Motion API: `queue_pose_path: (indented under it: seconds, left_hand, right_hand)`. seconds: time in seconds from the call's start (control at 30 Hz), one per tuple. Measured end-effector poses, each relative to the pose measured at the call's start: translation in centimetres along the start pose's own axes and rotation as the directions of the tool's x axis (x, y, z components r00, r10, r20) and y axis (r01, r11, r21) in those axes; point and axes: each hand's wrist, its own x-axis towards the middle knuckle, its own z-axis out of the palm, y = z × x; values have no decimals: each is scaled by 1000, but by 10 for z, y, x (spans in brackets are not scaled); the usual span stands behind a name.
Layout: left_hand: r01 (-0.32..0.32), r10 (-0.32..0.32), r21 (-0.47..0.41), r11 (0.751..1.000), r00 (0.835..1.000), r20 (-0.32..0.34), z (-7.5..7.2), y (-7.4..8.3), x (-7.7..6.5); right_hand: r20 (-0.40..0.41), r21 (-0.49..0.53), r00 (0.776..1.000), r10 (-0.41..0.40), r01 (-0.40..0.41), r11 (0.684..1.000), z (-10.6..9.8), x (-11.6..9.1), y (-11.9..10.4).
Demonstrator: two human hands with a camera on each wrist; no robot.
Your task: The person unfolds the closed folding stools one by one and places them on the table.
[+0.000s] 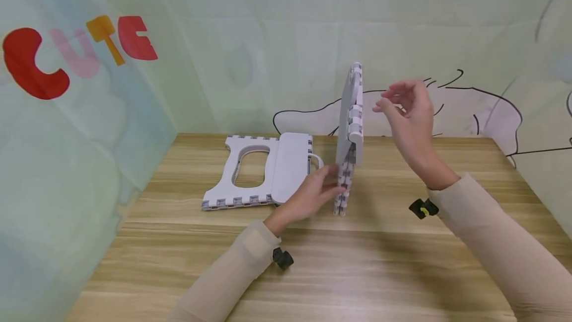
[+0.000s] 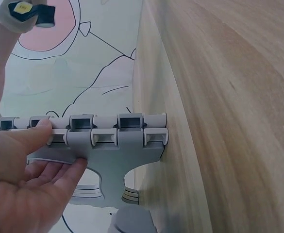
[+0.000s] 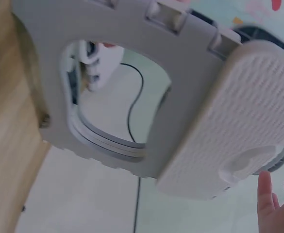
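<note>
"Backdrop (image 1: 232, 48), creased like cloth, is largest. What comes after?"

"The tabletop (image 1: 313, 272), with striped wood grain. On it, at left, lies the flat stool (image 1: 292, 168), white, plastic-looking, with an oval opening. Just right of it the standing stool (image 1: 347, 118) is upright on its edge."

"And its texture?"

"From the right wrist, one panel (image 3: 258, 97) looks dimpled and pale; the part beside it is greyer, smoother, also with an oval opening."

"How are the hands?"

"The left hand (image 1: 310, 195) pinches the standing stool low at its edge. The right hand (image 1: 413, 113) is in the air beside it, fingers loosely bent, holding nothing."

"Which step, then?"

"I judge it is steadying the stool upright. The next move would call for a firm left grip and a gentle right touch on top."

"Smallest?"

"Hinge blocks (image 2: 130, 121), boxy and hollow, in a row."
</note>
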Motion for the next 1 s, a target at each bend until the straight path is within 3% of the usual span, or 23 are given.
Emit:
queue_pose_path:
  seconds: [0.17,0.33,0.43,0.6,0.7,0.8,1.0]
  left_hand:
    - [1,-1,3,1000,1000,-3,0,-1,1]
    - [9,-9,11,1000,1000,-7,-1,-1,1]
    - [11,-11,14,1000,1000,-9,-1,0,1]
    - [1,-1,15,1000,1000,-16,-1,1,1]
    - [-13,14,18,1000,1000,-16,-1,0,1]
    - [-20,20,24,1000,1000,-15,-1,-1,1]
    - [-27,27,21,999,1000,-11,-2,-1,0]
  right_hand:
    - [39,-107,990,139,-134,985,-11,-24,16]
    - [134,-181,949,285,-260,949,-15,-50,36]
    - [234,-203,908,346,-303,931,-15,-65,45]
    - [428,-207,803,414,-359,910,-12,-84,55]
    - [516,-188,749,415,-374,908,-9,-91,60]
    - [552,-192,744,377,-327,925,-5,-96,66]
    - [557,-173,780,283,-225,959,-1,-98,75]
